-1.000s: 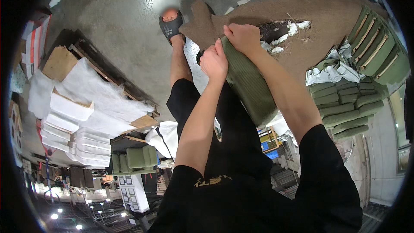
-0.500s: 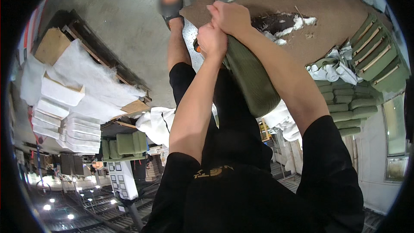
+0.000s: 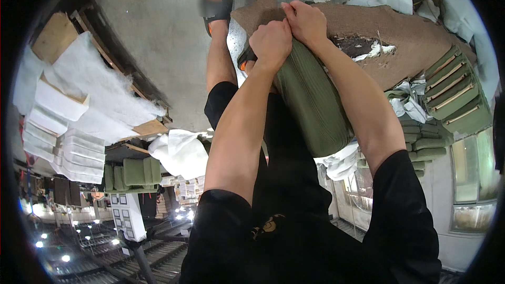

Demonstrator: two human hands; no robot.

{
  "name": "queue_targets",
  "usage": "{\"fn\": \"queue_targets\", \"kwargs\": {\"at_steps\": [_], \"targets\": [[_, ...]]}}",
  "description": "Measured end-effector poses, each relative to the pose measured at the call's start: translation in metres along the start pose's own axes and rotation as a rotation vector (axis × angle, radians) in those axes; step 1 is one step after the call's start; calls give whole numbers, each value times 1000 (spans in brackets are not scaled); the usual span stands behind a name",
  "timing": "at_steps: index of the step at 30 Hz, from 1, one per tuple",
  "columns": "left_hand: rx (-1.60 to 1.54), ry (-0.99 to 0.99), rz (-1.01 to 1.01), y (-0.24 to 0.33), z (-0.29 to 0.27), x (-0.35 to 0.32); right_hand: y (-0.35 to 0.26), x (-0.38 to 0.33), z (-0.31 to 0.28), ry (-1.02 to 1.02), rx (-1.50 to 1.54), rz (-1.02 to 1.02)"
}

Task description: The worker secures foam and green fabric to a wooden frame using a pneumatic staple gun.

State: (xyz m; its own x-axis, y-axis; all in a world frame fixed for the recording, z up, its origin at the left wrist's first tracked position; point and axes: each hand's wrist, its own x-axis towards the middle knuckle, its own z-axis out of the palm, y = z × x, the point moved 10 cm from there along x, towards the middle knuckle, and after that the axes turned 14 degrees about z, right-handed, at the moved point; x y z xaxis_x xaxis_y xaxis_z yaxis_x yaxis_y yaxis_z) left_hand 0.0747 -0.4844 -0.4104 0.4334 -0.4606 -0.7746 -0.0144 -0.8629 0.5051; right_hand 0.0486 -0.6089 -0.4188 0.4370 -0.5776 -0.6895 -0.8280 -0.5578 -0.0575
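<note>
A long, padded green ribbed-fabric cushion [image 3: 318, 110] lies along my right thigh, its rounded end toward me. At its far end my left hand [image 3: 270, 44] is closed, knuckles up, on the cushion's fabric. My right hand [image 3: 305, 22] is closed beside it, just beyond and to the right, thumb and fingers pinched at the same end. The two hands nearly touch. What exactly the fingers grip is mostly hidden beneath them, and the far edge of the cushion is covered by the hands.
Brown carpet-like fabric [image 3: 410, 42] with a torn hole spreads beyond the cushion. Green cushions stand in a row [image 3: 455, 94] at right, with more stacked [image 3: 428, 142] below. White wadding [image 3: 105, 84] and white foam blocks [image 3: 79, 155] lie at left. A sandalled foot [image 3: 218, 5] rests on the concrete floor.
Both hands and the cushion's far end have shifted right in the view, the hands slightly farther apart. Both hands stay closed on the cushion. The surroundings have shifted as the view turned.
</note>
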Motion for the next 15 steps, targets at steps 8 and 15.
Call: {"fn": "queue_targets", "kwargs": {"at_steps": [8,15], "targets": [[-36,-7,-67,-7,8,-24,21,-37,-44,-106,270,104],[-478,386,217,21,7,-151,48,-194,-20,-908,1616,797]]}}
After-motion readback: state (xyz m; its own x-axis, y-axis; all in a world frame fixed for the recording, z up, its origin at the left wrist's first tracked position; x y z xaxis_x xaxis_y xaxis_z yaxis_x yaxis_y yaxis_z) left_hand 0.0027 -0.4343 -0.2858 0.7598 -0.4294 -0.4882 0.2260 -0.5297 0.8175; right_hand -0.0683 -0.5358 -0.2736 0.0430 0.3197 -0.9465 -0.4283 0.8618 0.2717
